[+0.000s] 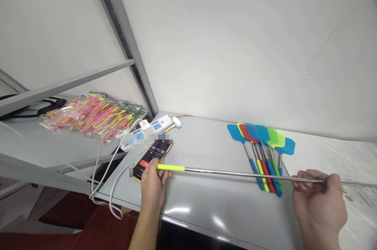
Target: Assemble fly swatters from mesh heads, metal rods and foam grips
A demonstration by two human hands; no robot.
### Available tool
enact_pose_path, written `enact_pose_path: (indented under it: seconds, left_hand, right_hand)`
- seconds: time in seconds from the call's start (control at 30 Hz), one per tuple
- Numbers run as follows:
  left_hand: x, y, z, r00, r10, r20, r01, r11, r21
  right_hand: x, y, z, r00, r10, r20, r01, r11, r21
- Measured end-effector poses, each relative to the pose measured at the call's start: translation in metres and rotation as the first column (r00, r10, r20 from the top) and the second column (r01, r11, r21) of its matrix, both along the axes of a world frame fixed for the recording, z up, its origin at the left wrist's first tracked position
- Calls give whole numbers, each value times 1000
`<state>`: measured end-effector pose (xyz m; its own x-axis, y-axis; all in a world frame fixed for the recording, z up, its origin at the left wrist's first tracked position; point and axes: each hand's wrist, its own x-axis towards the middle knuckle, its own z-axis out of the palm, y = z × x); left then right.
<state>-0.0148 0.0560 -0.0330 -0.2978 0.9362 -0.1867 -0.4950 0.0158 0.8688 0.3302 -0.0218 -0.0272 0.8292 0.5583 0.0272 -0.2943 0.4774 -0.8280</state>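
Note:
My left hand (pixel 153 187) is closed around the yellow handle of a telescopic fly swatter (pixel 220 172), whose thin metal rod is drawn out long to the right. My right hand (pixel 319 201) grips that rod farther along, between thumb and fingers. The swatter's far end runs past the right edge, so its head is out of view. Behind the rod lies a fanned pile of fly swatters (pixel 256 132) with blue, red, yellow and green heads and matching handles. A phone (pixel 160 149) showing a timer lies just beyond my left hand.
White power strips (pixel 160 125) with cables lie at the table's back left; the cables hang over the front edge. Colourful bagged items (pixel 97 114) fill the shelf on the left, past a grey metal post (pixel 126 37). White plastic packaging (pixel 359 203) is at the right.

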Motion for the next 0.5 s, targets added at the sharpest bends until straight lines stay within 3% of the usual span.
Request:
enact_pose_path:
  seconds: [0.2,0.5]
  left_hand:
    - [21,2,2,995,99,-3,-99,994,-57]
    - [87,-16,-14,986,-161,-33,158,984,-85]
  right_hand:
    - [-15,10,-5,1000,9,-10,-9,999,-35]
    - [-92,9,0,950,282,135,-266,956,-126]
